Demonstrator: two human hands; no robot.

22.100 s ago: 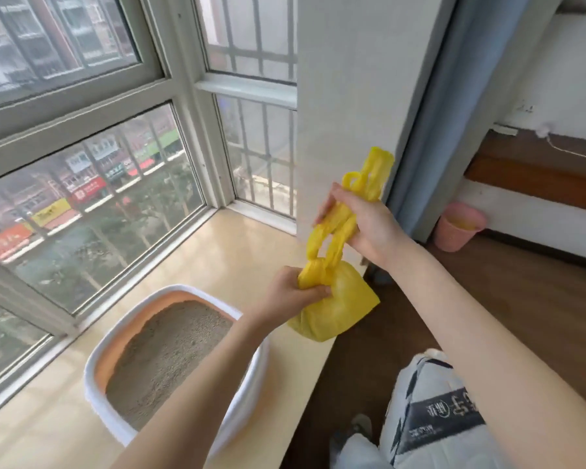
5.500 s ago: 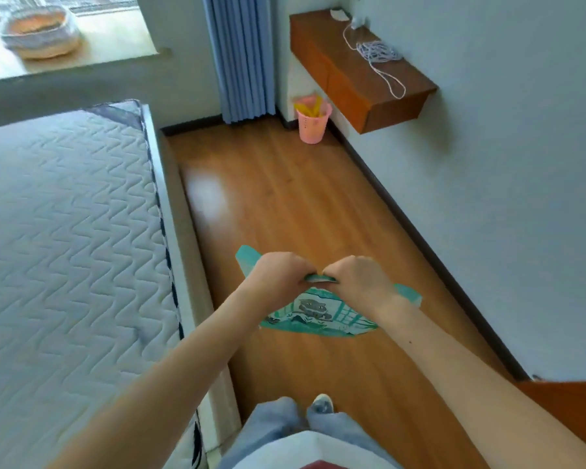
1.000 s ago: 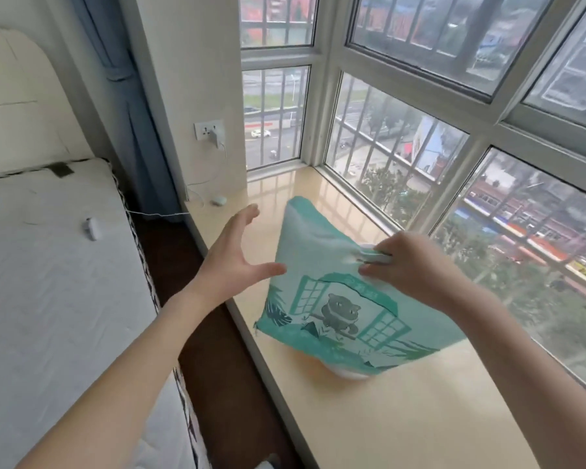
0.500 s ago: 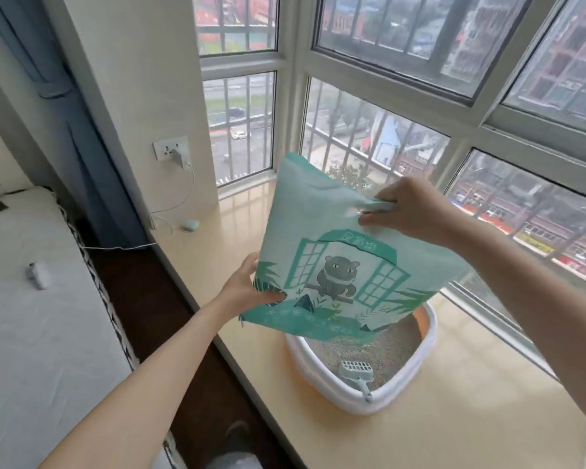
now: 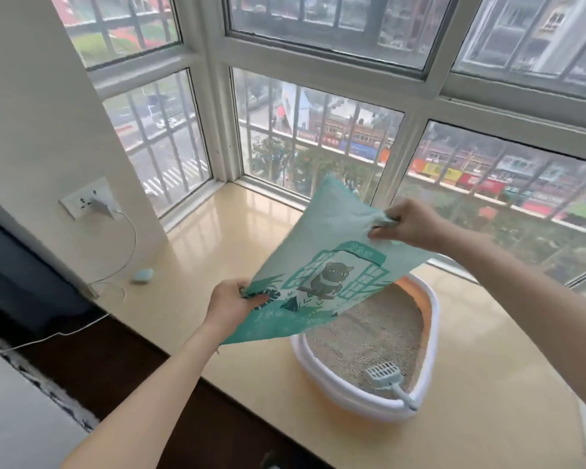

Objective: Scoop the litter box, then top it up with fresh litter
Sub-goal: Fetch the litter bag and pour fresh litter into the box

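Holding the teal litter bag (image 5: 322, 265) tilted over the litter box (image 5: 430, 336), the person looks to be at the topping-up stage: the left hand (image 5: 232, 304) pinches the bag's lower corner at 9 o'clock of the box, and the right hand (image 5: 410, 223) grips a bunched upper edge at 12 o'clock. No litter is seen falling, and whether the bag is open cannot be told, so the pour seems not yet begun. Scooping appears done, judging by the even grey litter and the scoop (image 5: 388, 377) resting in the box at 6 o'clock, its handle on the rim. The box sits on a glossy beige windowsill (image 5: 217, 238) beneath barred windows (image 5: 318, 130); at 9 o'clock a wall socket (image 5: 90, 201) carries a charger and white cable, with dark floor (image 5: 132, 367) below.
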